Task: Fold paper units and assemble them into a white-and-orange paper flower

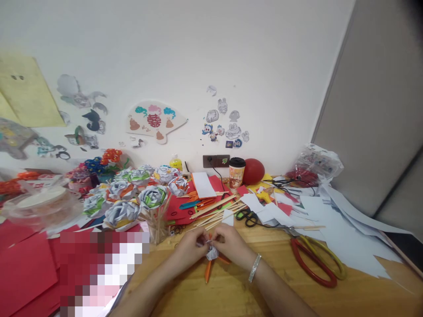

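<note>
Both my hands meet over the front middle of the wooden table. Between them is a small white paper flower (212, 252) with pointed orange paper petals (208, 270) sticking out below it. My left hand (193, 244) pinches the flower from the left, thumb and fingers pressed together. From the other side my right hand (231, 243), with a silver bracelet at the wrist, pinches it too. The fingertips cover the flower's upper part. Just beyond my hands lie several thin wooden sticks (216, 210) and a small piece of white paper (228, 217).
Finished paper flowers (153, 197) stand in a clear cup (157, 229) at left. Large red-and-yellow-handled scissors (313, 259) and small black scissors (247, 216) lie at right. A lidded paper cup (237, 174) and red balloon (254, 171) stand behind. White sheets (343, 237) cover the right side.
</note>
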{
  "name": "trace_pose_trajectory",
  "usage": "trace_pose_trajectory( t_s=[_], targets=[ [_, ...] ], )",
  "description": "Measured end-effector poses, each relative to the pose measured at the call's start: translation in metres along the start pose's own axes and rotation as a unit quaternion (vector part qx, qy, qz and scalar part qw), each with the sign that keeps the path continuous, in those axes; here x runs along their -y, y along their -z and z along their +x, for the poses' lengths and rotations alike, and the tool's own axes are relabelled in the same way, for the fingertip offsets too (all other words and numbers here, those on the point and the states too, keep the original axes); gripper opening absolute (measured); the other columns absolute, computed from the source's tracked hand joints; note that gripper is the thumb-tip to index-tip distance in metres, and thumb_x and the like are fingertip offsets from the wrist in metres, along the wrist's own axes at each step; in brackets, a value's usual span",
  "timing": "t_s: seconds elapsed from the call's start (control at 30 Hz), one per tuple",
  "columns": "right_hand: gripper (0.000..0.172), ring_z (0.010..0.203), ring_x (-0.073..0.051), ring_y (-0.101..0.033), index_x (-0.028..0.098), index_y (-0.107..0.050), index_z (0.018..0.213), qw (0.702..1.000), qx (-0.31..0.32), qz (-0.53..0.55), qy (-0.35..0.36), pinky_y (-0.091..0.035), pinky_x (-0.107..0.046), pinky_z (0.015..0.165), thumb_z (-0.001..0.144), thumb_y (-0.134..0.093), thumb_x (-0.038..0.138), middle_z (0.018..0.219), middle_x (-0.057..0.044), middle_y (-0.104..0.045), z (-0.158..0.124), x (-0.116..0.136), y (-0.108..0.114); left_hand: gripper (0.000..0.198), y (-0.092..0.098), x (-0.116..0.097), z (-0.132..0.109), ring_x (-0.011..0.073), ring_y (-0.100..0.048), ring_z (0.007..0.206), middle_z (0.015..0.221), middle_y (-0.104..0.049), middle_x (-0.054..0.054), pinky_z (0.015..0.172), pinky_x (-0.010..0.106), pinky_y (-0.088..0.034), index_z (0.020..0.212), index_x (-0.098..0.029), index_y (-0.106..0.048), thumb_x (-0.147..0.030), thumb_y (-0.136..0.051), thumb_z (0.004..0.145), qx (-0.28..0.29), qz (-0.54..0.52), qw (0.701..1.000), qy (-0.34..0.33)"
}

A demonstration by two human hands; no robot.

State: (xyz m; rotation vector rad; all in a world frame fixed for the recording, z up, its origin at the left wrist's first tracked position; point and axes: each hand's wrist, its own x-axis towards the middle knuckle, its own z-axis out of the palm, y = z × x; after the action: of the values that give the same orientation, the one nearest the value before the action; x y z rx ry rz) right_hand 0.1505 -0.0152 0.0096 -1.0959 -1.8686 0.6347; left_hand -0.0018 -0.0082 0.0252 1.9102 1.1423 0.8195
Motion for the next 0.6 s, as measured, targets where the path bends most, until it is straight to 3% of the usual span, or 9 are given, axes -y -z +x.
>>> trace_pose_trajectory(
  t_s=[0.17,0.37,0.47,0.6],
  targets=[
    [0.016,0.072,-0.014,-0.053,0.017,-0.056,0.063,0.999,-0.016,-0.010,0.048,-0.040,-0.023,0.066,0.070,-0.059,0.004,0.069,0.001,-0.057,0.000,0.001,0.004,0.018,-0.009,0.004,0.000,0.0114,-0.047,0.049,0.059,-0.048,-0.004,0.044,0.021,-0.037,0.073,-0.018,-0.048,-0.036,-0.043,0.071,0.009,-0.233,0.968,0.094],
    [0.017,0.079,-0.016,-0.055,0.020,-0.062,0.084,0.996,0.004,-0.041,0.081,-0.042,-0.027,0.072,0.072,-0.062,0.008,0.081,-0.001,-0.062,-0.002,0.002,-0.001,0.030,-0.008,0.013,0.008,0.0112,-0.042,0.045,0.051,-0.043,-0.005,0.044,0.022,-0.034,0.061,-0.018,-0.048,-0.047,-0.050,0.066,-0.035,-0.118,0.991,0.051],
    [0.009,0.078,-0.016,-0.055,0.019,-0.062,0.075,0.990,-0.005,-0.079,0.119,-0.042,-0.027,0.072,0.074,-0.062,0.010,0.077,-0.002,-0.064,-0.002,0.003,-0.004,0.028,-0.004,0.012,0.010,0.0126,-0.042,0.053,0.053,-0.044,-0.004,0.049,0.022,-0.034,0.054,-0.018,-0.047,-0.044,-0.052,0.064,-0.067,-0.085,0.993,0.036],
    [0.012,0.076,-0.017,-0.053,0.017,-0.062,0.074,0.971,-0.004,-0.108,0.214,-0.042,-0.027,0.068,0.080,-0.054,0.012,0.075,-0.004,-0.064,-0.001,0.004,-0.002,0.026,-0.002,0.008,0.008,0.0136,-0.041,0.055,0.052,-0.042,-0.004,0.051,0.022,-0.031,0.052,-0.019,-0.044,-0.040,-0.049,0.067,-0.111,-0.034,0.993,0.031]
  ],
)
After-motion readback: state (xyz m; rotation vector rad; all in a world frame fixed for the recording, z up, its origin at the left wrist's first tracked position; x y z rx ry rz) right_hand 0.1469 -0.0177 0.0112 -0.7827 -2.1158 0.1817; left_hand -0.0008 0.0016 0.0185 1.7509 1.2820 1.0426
